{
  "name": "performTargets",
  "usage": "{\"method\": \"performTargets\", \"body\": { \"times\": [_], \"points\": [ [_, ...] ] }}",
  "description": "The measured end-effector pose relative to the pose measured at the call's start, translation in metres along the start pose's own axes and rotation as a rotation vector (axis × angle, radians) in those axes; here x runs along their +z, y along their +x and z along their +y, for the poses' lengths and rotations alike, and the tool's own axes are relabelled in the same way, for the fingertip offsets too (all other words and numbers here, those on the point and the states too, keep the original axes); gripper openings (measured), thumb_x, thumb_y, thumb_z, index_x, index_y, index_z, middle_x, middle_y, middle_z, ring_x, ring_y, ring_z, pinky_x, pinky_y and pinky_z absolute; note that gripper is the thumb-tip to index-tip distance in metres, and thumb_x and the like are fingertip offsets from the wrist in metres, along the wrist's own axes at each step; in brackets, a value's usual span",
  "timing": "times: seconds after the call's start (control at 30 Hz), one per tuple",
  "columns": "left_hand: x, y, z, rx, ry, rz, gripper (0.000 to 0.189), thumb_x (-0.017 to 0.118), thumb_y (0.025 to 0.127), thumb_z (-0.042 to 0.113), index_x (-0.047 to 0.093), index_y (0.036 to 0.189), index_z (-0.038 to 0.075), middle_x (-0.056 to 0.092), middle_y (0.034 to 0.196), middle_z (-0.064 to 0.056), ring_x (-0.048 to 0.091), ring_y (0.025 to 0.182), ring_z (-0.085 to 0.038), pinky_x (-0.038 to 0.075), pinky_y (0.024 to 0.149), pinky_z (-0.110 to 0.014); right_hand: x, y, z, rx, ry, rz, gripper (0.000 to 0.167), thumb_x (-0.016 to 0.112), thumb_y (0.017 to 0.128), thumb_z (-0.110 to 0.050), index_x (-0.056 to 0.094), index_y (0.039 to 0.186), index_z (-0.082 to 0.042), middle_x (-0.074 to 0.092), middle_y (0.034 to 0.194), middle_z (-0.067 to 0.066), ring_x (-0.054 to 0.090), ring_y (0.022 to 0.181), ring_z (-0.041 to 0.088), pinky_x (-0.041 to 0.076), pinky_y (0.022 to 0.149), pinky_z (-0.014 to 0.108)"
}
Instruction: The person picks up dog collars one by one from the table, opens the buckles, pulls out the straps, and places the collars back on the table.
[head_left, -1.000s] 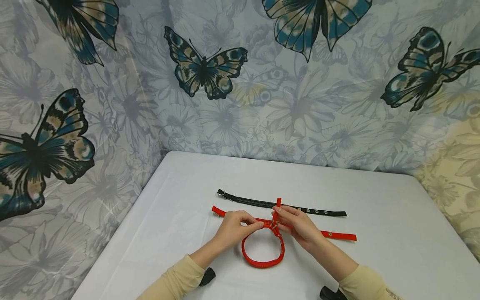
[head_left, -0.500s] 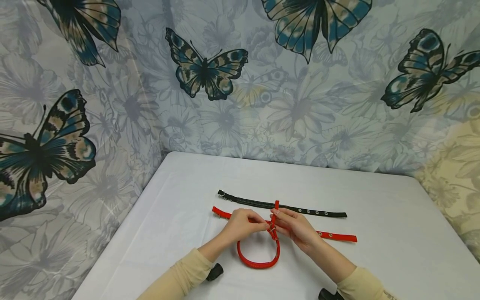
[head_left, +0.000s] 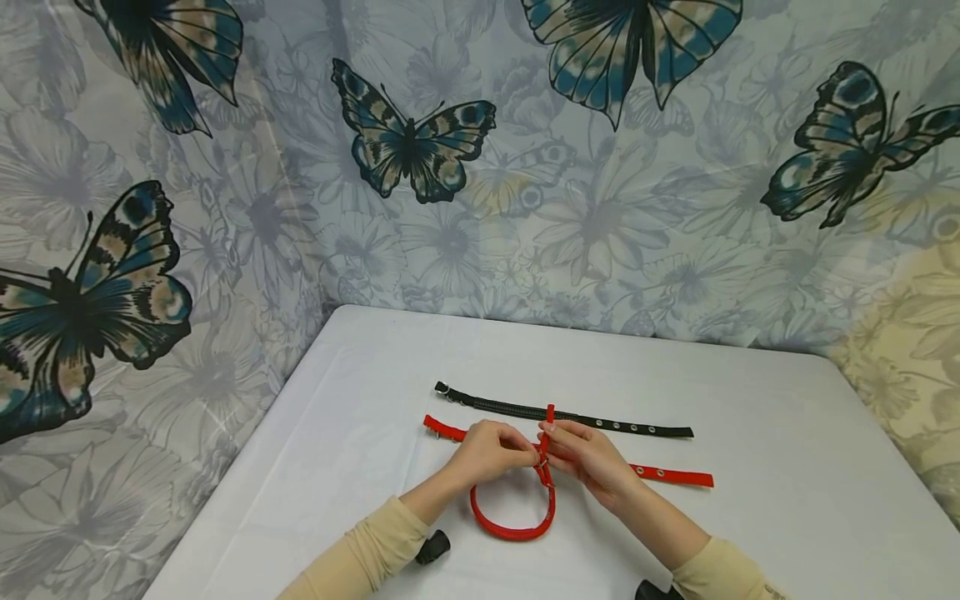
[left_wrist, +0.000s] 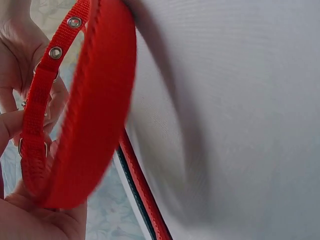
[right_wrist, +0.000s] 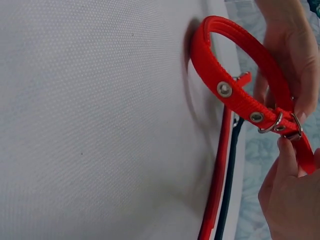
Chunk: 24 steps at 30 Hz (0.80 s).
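A red pet collar [head_left: 512,533] is bent into a loop, its strap running through the metal buckle [right_wrist: 295,129]. My left hand [head_left: 489,454] pinches the collar by the buckle. My right hand [head_left: 592,460] pinches the strap's free end, which sticks up above the fingers. Metal-ringed holes and a D-ring [right_wrist: 271,124] show along the strap in the right wrist view. The padded band [left_wrist: 100,105] fills much of the left wrist view, hanging close over the table.
Behind the hands a second red collar [head_left: 678,477] lies stretched out on the white table [head_left: 787,425], partly hidden by them. A black collar [head_left: 510,407] lies flat beyond it. A butterfly-patterned cloth [head_left: 600,217] hangs behind and beside the table.
Both hands and the looped collar have shifted slightly left and toward the person. My left fingers have moved closer to the buckle. The two flat collars stay where they were.
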<state>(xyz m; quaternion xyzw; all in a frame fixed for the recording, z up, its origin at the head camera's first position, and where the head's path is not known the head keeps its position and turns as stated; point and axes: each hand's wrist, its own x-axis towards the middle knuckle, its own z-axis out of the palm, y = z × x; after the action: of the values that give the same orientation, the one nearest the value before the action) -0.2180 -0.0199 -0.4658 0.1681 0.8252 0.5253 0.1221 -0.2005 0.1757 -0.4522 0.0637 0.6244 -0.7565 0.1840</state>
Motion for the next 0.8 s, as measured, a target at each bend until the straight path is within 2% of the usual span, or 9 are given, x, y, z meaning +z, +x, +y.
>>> {"method": "performTargets", "body": {
  "times": [0.33,0.57,0.8],
  "points": [
    [0.0029,-0.0024,-0.0041,0.014,-0.007,0.040,0.003,0.076,0.079,0.021,0.076,0.080,0.018,0.068,0.074,0.011,0.059,0.072,-0.006,0.047,0.064,-0.025,-0.0014,0.0008,0.0020,0.009,0.000,0.021,0.040,0.068,0.093,-0.023,0.057,0.121,0.004,0.064,0.111,0.010,0.067,0.097,0.018,0.054,0.085,0.033],
    [0.0037,-0.0050,-0.0052,0.024,0.000,0.055,0.004,0.076,0.079,0.022,0.076,0.080,0.018,0.068,0.074,0.012,0.059,0.071,-0.005,0.046,0.063,-0.024,-0.0025,0.0011,0.0036,0.020,-0.079,0.022,0.047,0.069,0.092,-0.027,0.055,0.125,0.003,0.064,0.116,0.016,0.067,0.097,0.019,0.054,0.086,0.033],
    [0.0024,-0.0076,-0.0085,0.048,-0.064,0.105,0.004,0.077,0.082,0.022,0.077,0.082,0.018,0.070,0.076,0.010,0.063,0.072,-0.005,0.050,0.066,-0.023,-0.0066,-0.0046,0.0092,0.008,-0.204,-0.021,0.045,0.069,0.092,-0.030,0.061,0.124,0.000,0.069,0.107,0.005,0.065,0.098,0.019,0.054,0.088,0.034]
  ]
}}
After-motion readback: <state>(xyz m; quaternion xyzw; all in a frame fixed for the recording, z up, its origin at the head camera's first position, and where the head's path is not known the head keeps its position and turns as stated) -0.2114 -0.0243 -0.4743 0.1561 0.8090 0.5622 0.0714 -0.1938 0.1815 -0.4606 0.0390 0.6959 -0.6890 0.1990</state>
